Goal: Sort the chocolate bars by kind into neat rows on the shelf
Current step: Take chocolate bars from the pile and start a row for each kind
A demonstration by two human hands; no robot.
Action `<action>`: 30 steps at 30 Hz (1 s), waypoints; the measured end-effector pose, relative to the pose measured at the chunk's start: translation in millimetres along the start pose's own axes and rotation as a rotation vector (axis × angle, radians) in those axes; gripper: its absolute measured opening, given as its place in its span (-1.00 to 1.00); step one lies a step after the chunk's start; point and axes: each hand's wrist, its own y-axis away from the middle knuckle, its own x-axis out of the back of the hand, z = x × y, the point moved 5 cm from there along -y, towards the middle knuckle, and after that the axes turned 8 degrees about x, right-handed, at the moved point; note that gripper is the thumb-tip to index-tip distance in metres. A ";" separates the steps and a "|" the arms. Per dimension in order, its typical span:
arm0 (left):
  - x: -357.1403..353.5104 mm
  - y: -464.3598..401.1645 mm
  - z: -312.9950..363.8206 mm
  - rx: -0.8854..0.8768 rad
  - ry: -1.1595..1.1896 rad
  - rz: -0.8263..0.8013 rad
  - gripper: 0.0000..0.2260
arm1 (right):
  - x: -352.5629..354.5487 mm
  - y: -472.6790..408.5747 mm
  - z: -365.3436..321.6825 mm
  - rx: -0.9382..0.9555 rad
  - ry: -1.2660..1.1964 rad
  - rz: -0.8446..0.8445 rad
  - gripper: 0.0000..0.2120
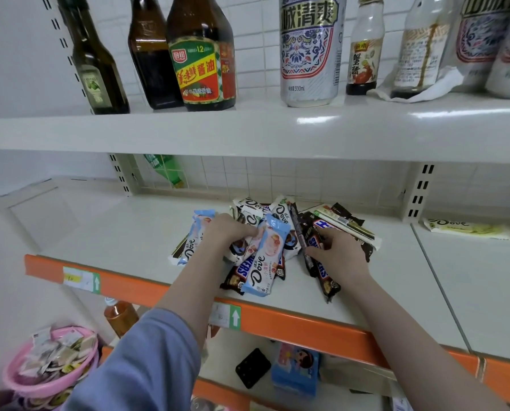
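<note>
A jumbled pile of chocolate bars lies on the middle shelf (pixel 123 229). My left hand (pixel 228 231) grips a light blue Dove bar (pixel 267 256) that slants toward the shelf's front edge. A second light blue Dove bar (pixel 192 238) lies flat to the left of that hand. My right hand (pixel 335 253) pinches a brown Snickers bar (pixel 311 247) in the right part of the pile. More Snickers bars (pixel 326 280) and white Dove bars (pixel 280 213) lie under and behind both hands.
The shelf has an orange front strip (pixel 277 315) with price tags. A pale Dove bar (pixel 467 228) lies alone on the neighbouring shelf section to the right. Sauce bottles and a can (pixel 308 51) stand on the shelf above. A pink basket (pixel 52 360) sits lower left.
</note>
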 end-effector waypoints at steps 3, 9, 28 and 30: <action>-1.3 -1.1 -3.3 -0.006 0.100 -0.047 -0.69 | 1.0 1.9 2.4 -0.022 0.014 0.048 -0.79; 15.6 3.8 -30.5 0.032 0.357 -0.040 -0.79 | 12.5 13.2 -3.8 -0.004 -0.039 0.145 -0.71; 3.6 34.2 -61.8 0.169 0.957 -0.334 -0.91 | 13.8 24.5 -6.1 0.011 -0.050 0.192 -0.59; 4.4 38.4 -59.5 0.169 0.962 -0.375 -0.91 | 14.0 25.3 -4.6 0.008 -0.051 0.194 -0.60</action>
